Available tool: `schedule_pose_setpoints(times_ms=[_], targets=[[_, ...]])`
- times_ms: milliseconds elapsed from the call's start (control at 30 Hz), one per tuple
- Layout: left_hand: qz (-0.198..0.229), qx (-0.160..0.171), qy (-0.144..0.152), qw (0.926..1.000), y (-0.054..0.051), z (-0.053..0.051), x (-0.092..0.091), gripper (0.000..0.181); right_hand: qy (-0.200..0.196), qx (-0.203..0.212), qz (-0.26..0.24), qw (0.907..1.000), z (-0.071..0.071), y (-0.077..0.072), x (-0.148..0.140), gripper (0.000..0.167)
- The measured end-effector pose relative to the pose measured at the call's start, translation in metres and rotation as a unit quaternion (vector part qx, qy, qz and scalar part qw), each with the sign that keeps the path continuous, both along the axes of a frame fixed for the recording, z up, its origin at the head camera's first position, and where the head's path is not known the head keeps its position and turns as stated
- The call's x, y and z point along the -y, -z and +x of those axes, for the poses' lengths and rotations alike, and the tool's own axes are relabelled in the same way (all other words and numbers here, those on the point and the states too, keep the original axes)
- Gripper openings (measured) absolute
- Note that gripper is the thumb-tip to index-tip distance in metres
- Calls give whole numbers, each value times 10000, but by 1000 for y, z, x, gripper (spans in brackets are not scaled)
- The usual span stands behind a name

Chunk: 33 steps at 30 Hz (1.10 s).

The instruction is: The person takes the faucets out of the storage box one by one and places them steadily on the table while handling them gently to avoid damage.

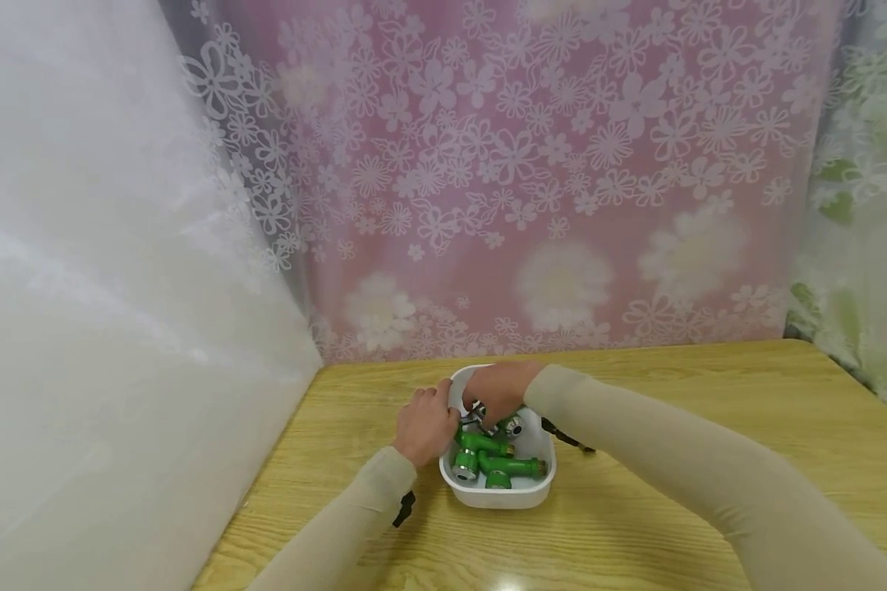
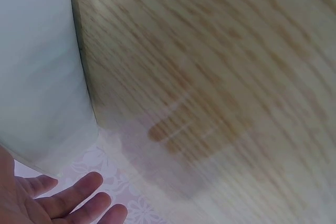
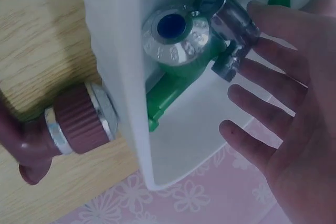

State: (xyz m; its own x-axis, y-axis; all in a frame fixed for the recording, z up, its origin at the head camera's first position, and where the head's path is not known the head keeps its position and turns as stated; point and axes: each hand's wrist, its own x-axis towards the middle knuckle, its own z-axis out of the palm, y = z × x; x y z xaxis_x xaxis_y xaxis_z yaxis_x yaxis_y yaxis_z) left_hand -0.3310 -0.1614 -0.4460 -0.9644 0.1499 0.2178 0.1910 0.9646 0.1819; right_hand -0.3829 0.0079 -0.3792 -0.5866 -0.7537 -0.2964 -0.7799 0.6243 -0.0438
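A white tub [image 1: 498, 499] holds several green pipe fittings [image 1: 513, 466] with metal ends. My right hand [image 1: 504, 389] reaches down inside it from the back right. Its thumb and fingertips pinch a chrome fitting [image 3: 231, 23], beside a green valve with a round silver and blue cap [image 3: 176, 32]; the lower fingers are spread apart. At the tub's left side, my left hand [image 1: 425, 425] touches the rim with its fingers. The left wrist view shows that hand's fingers [image 2: 79, 195] loosely extended by the white wall [image 2: 42, 77].
Outside the tub, a maroon fitting [image 3: 79, 119] lies on the wooden table [image 3: 47, 35]. A dark object [image 1: 569, 437] shows beneath the right forearm. Pink flowered cloth [image 1: 488, 205] hangs behind the table, and a white sheet [image 1: 103, 287] stands along its left edge.
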Motion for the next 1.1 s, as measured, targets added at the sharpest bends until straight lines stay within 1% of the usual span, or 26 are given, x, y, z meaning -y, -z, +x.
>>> schedule_pose_setpoints(times_ms=[133, 233, 367, 433, 533, 600, 733, 933, 1100], targets=[[48, 8, -7, 10000, -2, 1, 0, 48, -9, 54, -91, 9999, 0, 4, 4, 24], [48, -50, -9, 10000, 0, 1, 0, 48, -73, -49, -108, 9999, -2, 9, 7, 18], [31, -96, -7, 9999, 1, -1, 0, 47, -72, -227, -40, 9997, -2, 12, 10, 15], [19, -82, -17, 10000, 1, -1, 0, 48, -29, -236, -16, 9997, -1, 12, 11, 14], [-17, -85, -35, 10000, 2, -1, 0, 48, 23, -256, 75, 9996, 0, 11, 13, 8], [-14, -100, -44, 9999, 2, -1, 1, 47, 6, -330, 142, 9994, 1, 10, 15, 5], [-14, -76, -39, 10000, 2, 0, 0, 47, -42, -410, 181, 9990, 2, 9, 14, 8], [47, -117, 47, 9999, 0, 2, -1, 47, 18, -245, 102, 9996, 4, 5, 10, 9], [67, -110, 60, 9999, -2, 3, 0, 47, -15, -325, 111, 9994, 7, -2, 6, 9]])
